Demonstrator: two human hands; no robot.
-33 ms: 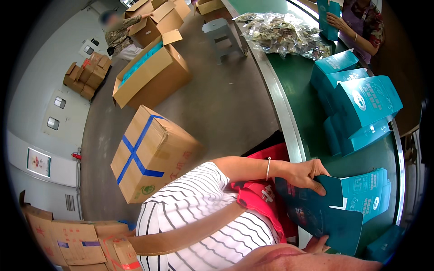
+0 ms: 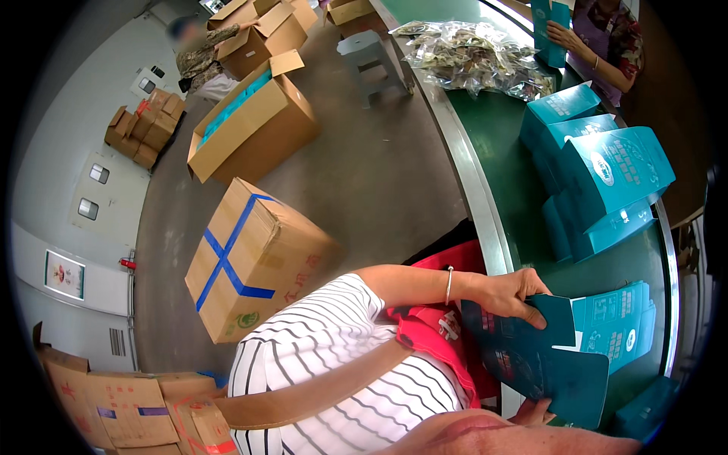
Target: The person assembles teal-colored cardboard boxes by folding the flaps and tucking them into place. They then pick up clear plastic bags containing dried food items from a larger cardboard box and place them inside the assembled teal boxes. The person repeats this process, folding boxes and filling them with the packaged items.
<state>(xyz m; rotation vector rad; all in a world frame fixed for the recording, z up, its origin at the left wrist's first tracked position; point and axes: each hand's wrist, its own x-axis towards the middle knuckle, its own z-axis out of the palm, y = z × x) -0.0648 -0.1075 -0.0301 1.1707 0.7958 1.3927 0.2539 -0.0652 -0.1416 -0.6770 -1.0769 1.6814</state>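
Observation:
A dark teal carton (image 2: 523, 341), with flaps standing out, is held between my two hands at the near edge of the work table. My left hand (image 2: 512, 294), a bracelet on its wrist, pinches the upper edge with the thumb on the outside. At the lower edge my right hand (image 2: 533, 412) grips the card; part of that hand is hidden. Just beyond lies a stack of flat teal cartons (image 2: 622, 322). Several opened-out teal boxes (image 2: 618, 171) stand further along the table.
Clear bags of dried goods (image 2: 474, 61) lie on the green table (image 2: 485, 144). Across it, a co-worker's hand (image 2: 565, 36) holds a teal box. A blue-taped carton (image 2: 235, 258), an open carton (image 2: 258, 125) and a grey stool (image 2: 371, 64) stand on the floor. Another person is at the back.

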